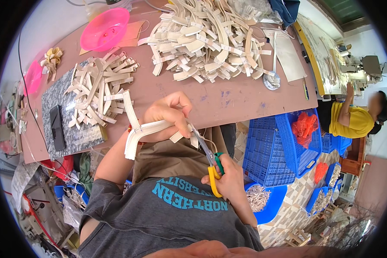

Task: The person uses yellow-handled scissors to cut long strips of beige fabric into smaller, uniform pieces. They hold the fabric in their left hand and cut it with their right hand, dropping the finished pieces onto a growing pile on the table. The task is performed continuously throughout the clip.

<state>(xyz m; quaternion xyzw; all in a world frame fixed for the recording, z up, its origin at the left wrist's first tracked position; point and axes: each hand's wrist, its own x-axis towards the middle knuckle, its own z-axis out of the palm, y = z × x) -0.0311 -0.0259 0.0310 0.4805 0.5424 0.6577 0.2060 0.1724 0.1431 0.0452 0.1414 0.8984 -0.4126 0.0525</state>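
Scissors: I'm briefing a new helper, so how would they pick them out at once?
Start at the big brown table, then move across its near edge toward the grey shirt. There the right hand holds the scissors, blades pointing toward the left hand. Unlike the cream strips nearby, they have yellow and green handles.

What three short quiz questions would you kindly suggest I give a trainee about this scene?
1. Which hand holds the scissors?
2. True or false: the dark phone lies on the marbled grey slab.
3. The left hand has its grip on: (a) a pink bowl, (b) pale strips, (c) a red plastic bag?

Key:
1. The right hand.
2. True.
3. (b), pale strips.
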